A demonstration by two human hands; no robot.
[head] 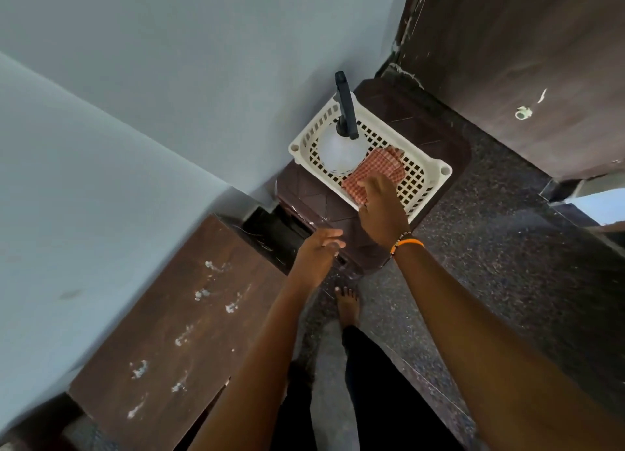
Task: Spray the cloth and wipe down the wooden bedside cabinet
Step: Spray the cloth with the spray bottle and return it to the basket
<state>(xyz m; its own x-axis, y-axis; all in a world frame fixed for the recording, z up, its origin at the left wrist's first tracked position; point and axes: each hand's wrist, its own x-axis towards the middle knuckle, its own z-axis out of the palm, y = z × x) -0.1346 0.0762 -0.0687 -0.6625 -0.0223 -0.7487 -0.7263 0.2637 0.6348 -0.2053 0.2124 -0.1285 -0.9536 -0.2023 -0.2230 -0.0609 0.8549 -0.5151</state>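
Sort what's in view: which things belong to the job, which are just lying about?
Job: checked cloth under the right hand; spray bottle in the basket; wooden cabinet, white-spotted top; left hand.
Lying about: white basket; brown stool.

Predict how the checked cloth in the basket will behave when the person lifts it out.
The checked cloth lies crumpled with folds, so it will probably hang limp. It looks thin, likely light. A loose fold might snag on the basket lattice as the right hand lifts.
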